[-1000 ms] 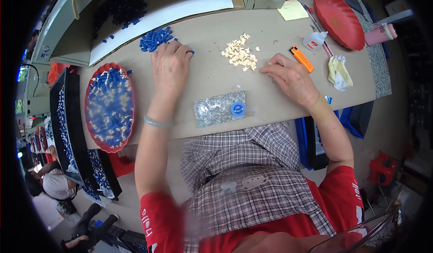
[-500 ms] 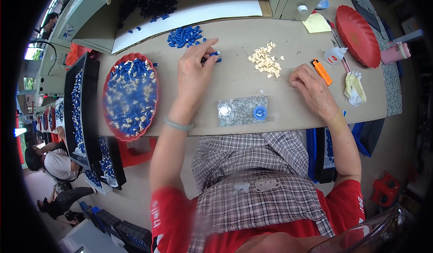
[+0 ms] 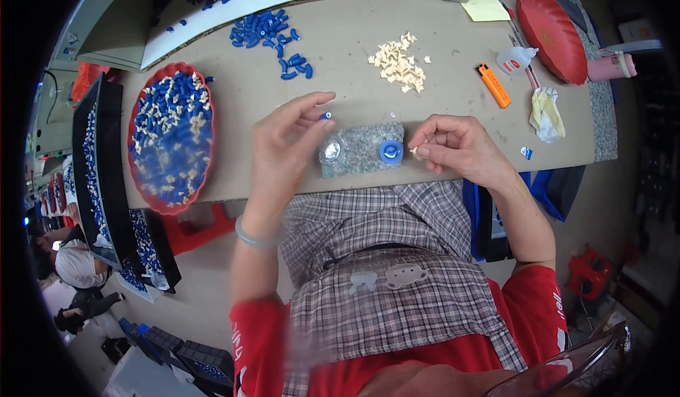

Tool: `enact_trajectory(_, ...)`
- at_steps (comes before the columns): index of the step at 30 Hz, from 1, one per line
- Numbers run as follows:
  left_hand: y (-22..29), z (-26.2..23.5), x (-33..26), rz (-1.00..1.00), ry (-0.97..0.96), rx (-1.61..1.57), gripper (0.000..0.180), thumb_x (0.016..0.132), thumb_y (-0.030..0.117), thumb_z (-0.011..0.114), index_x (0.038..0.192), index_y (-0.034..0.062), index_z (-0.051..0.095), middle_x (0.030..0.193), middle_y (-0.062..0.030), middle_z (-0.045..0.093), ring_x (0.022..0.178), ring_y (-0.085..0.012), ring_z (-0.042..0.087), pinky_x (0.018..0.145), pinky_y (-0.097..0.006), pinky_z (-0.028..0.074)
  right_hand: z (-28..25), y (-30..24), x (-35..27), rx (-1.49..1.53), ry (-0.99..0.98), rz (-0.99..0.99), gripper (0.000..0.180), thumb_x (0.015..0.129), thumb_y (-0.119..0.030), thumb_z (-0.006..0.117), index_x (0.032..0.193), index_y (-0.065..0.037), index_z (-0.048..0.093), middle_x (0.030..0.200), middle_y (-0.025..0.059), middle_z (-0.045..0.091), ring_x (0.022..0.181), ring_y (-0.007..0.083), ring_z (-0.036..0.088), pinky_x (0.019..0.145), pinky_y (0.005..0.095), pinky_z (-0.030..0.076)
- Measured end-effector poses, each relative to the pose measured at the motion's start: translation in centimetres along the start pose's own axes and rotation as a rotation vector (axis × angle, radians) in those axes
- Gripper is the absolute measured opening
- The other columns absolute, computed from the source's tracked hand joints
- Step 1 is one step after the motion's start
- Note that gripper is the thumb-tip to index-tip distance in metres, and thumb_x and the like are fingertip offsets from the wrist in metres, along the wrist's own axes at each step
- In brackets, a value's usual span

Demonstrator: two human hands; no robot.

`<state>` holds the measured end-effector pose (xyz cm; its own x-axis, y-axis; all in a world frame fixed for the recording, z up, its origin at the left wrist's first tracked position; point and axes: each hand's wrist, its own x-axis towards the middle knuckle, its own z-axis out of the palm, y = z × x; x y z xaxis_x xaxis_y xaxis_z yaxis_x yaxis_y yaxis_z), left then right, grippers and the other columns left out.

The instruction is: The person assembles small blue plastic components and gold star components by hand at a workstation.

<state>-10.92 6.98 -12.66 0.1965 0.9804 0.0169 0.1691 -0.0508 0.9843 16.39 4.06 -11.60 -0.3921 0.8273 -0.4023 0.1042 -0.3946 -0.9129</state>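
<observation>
Pinching a small blue piece (image 3: pixel 326 116) between thumb and fingers, the left hand (image 3: pixel 281 145) has its visible end facing toward the right hand (image 3: pixel 464 148), whose fingertips grip a cream piece (image 3: pixel 416 153) (the blue one's long axis is mostly hidden). Between the hands lies a speckled slab (image 3: pixel 360 144), lengthwise left to right, its blue cup (image 3: pixel 390 152) nearer the right hand. Beyond that hand, a white bottle (image 3: pixel 516 59) wears a red label and an orange tool (image 3: pixel 494 85) dark markings; pale lettering runs on the red sleeves (image 3: pixel 542 308).
</observation>
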Motion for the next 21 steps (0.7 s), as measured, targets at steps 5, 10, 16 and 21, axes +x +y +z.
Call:
enact_trajectory(5,-0.6,-0.3,-1.6,0.03,-0.045,0.071,0.025,0.085,-0.002,0.068,0.11,0.0007,0.073,0.089,-0.0047,0.065,0.076,-0.0086,0.056,0.066,-0.022,0.044,0.5,-0.2,0.6,-0.024,-0.026,0.068,0.007,0.091,0.001,0.064,0.095,-0.001,0.06,0.074,-0.0012,0.059,0.063,0.0034,0.057,0.053,0.0182,0.047)
enact_trajectory(10,-0.6,-0.1,-2.7,-0.008,-0.008,-0.045,0.025,0.088,-0.002,0.065,0.112,-0.0008,0.072,0.091,-0.0044,0.063,0.076,-0.0085,0.052,0.064,-0.023,0.042,0.6,-0.8,1.2,-0.097,-0.031,0.098,0.011,0.089,0.002,0.066,0.094,-0.003,0.056,0.074,-0.0013,0.059,0.061,0.0031,0.056,0.052,0.0182,0.046)
enact_trajectory(16,-0.8,-0.2,-3.2,0.003,-0.016,-0.042,0.023,0.09,-0.002,0.058,0.11,-0.0019,0.071,0.092,-0.0061,0.064,0.077,-0.0097,0.055,0.066,-0.023,0.044,1.1,-2.0,1.9,-0.239,-0.038,0.149,0.014,0.088,0.001,0.066,0.094,-0.003,0.055,0.072,0.0,0.059,0.06,0.0041,0.056,0.05,0.0196,0.045)
enact_trajectory(21,-0.4,0.2,-3.6,0.005,-0.061,-0.068,0.022,0.089,-0.001,0.059,0.107,-0.0008,0.071,0.089,-0.0089,0.066,0.074,-0.0129,0.059,0.065,-0.026,0.046,2.0,-3.5,2.1,-0.453,-0.013,0.151,0.014,0.085,0.001,0.066,0.093,-0.002,0.055,0.067,0.0026,0.06,0.059,0.0082,0.058,0.054,0.0249,0.046)
